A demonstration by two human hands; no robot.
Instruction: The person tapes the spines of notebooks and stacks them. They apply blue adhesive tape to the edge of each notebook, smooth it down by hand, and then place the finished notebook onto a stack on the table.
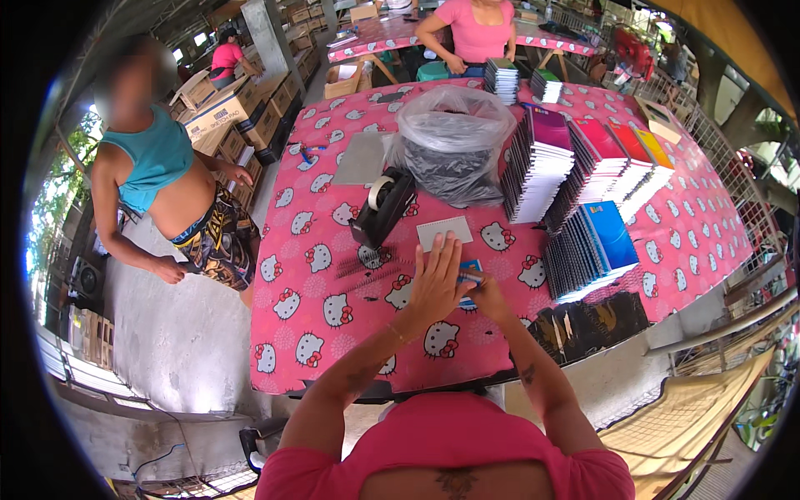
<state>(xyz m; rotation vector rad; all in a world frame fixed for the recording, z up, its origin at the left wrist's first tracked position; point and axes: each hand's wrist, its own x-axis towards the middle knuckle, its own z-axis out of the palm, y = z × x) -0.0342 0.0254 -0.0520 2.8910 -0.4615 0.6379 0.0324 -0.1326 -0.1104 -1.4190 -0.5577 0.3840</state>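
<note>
My left hand (437,279) lies flat with its fingers stretched out, the fingertips over the lower edge of a small white spiral notepad (443,230) on the table. Close against it, my right hand (486,293) has its fingers bent in a pinch. What it grips is mostly hidden. Blue parts of a small flat item (468,305) show around the right hand's fingers. Left of my hands lie loose black spiral binding coils (367,268). A black tape dispenser (383,206) with a roll in it stands just beyond them.
A pink patterned cloth covers the table (292,337). Stacks of spiral notebooks with blue (593,250), purple (542,162) and red covers stand at the right. A clear plastic bag (454,146) of dark coils sits behind the notepad. One person (154,167) stands left, another (475,33) across.
</note>
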